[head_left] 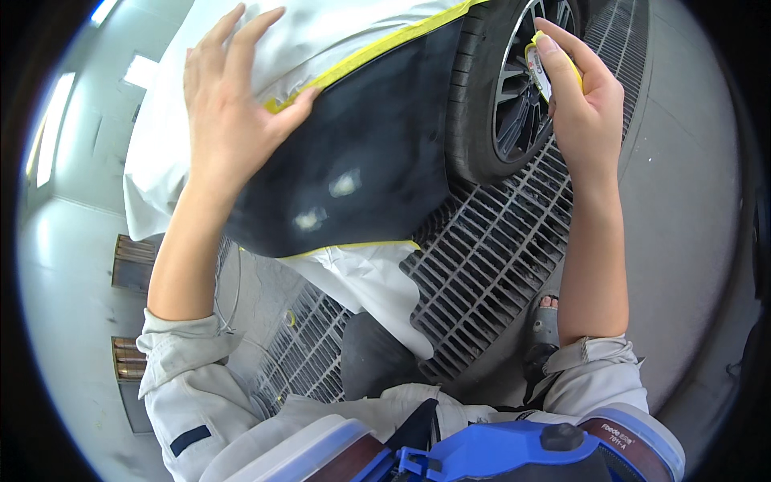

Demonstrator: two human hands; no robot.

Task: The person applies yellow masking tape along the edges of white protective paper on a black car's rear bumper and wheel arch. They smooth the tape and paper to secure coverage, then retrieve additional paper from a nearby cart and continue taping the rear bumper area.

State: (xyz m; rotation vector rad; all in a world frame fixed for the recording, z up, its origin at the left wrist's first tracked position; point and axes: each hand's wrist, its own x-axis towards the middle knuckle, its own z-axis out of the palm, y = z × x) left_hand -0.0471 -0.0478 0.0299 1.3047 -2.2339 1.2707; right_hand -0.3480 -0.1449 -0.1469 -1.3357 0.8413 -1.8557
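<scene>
My left hand [232,102] lies with spread fingers on the white masking sheet [337,36], its thumb at the yellow masking tape [373,53] along the sheet's lower edge. Between the thumb and fingers of my right hand [581,102] is a roll of yellow masking tape [540,72], in front of the car wheel [512,102]. Below the taped edge shows a dark car body panel [367,138] with two pale patches. More yellow tape [337,245] runs along the panel's lower edge, where a second white masking sheet [367,283] hangs down.
A metal floor grating [494,253] runs diagonally beneath the car. A thin hose or cable [238,289] and a small yellow ring [291,318] are at the lower left. Vents [134,265] line the pale wall. A blue respirator [512,443] juts into the bottom of the view.
</scene>
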